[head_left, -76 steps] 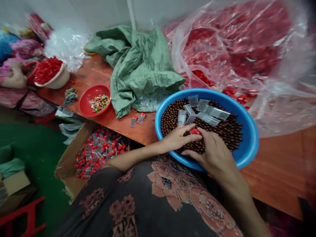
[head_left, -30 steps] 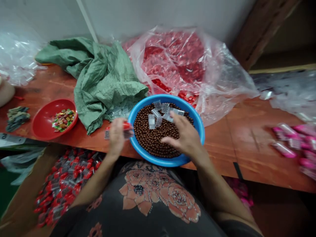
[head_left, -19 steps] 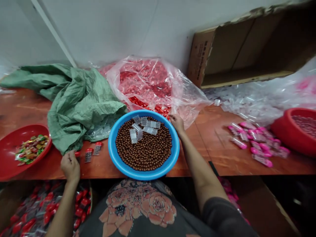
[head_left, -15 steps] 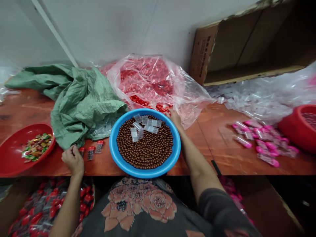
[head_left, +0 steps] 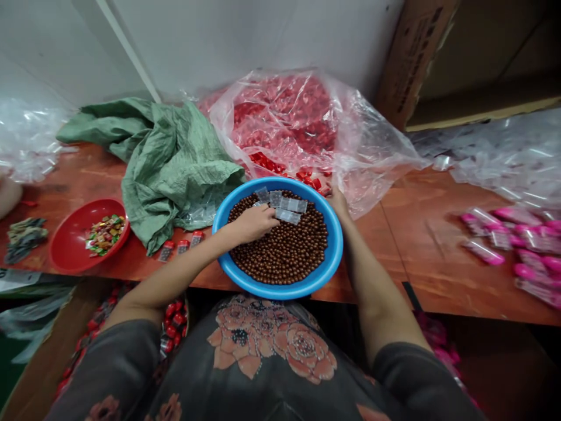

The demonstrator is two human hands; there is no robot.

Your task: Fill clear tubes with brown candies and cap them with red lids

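Note:
A blue basin (head_left: 225,263) full of small brown balls (head_left: 280,257) stands at the table's front edge. Several small clear plastic boxes (head_left: 291,204) lie on the balls toward the far side. My left hand (head_left: 256,223) is in the basin beside these boxes, its fingers bent and drawn together; whatever is between them is hidden. Just past the basin's right rim, my right hand (head_left: 337,202) is at the loose red caps (head_left: 309,178) by the mouth of a clear bag (head_left: 359,128). Its fingers are mostly hidden. Several filled boxes with red caps (head_left: 183,245) lie left of the basin.
Green woven cloth (head_left: 175,158) lies left of the bag. A red bowl (head_left: 65,251) holds wrapped candies. Pink-capped tubes (head_left: 486,251) lie at the right, below a cardboard box (head_left: 407,64). Part of another person's hand (head_left: 7,193) shows at the far left.
My left hand has moved right, from beside the filled boxes into the basin. My right hand stays by the red caps. The view has shifted left.

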